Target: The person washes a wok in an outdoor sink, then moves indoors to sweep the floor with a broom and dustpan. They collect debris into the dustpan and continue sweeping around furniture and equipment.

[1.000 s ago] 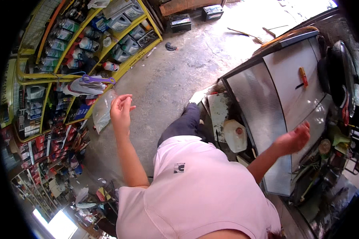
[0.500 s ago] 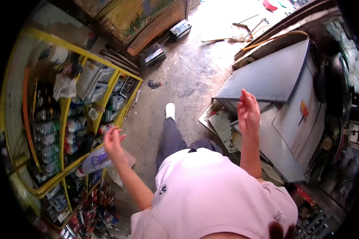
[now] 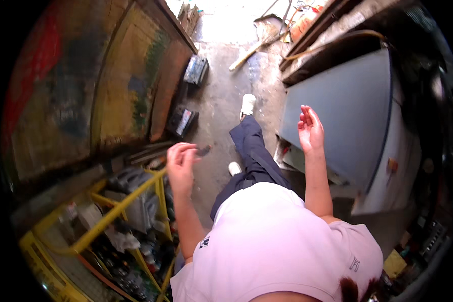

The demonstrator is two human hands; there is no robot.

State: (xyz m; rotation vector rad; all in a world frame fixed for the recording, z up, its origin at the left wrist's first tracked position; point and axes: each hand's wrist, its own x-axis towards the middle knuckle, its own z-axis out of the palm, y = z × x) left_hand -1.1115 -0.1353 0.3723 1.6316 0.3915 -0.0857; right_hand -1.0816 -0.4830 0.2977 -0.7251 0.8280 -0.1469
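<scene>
Left hand: the left hand [image 3: 181, 161] is raised over the concrete floor [image 3: 221, 105], just beside the yellow shelf rack [image 3: 126, 206]; its fingers [image 3: 189, 151] are curled together and pinch a small dark object [image 3: 204, 150] at their tips.
Small dark object: it sticks out to the right of the left fingertips, in the air above the floor; too small to tell what it is.
Right hand: the right hand [image 3: 310, 130] is lifted in front of the grey metal cabinet [image 3: 347, 110], palm turned inward, fingers loosely spread and slightly bent, holding nothing.
Body: the person wears a pink shirt [image 3: 272, 246], dark trousers [image 3: 251, 151] and white shoes [image 3: 247, 104], one leg stepped forward.
Left side: a worn painted wooden panel [image 3: 116, 85] leans above the rack, with two dark boxes [image 3: 186, 121] on the floor at its foot.
Far end: long-handled tools [image 3: 256, 45] lie on the floor in bright light.
</scene>
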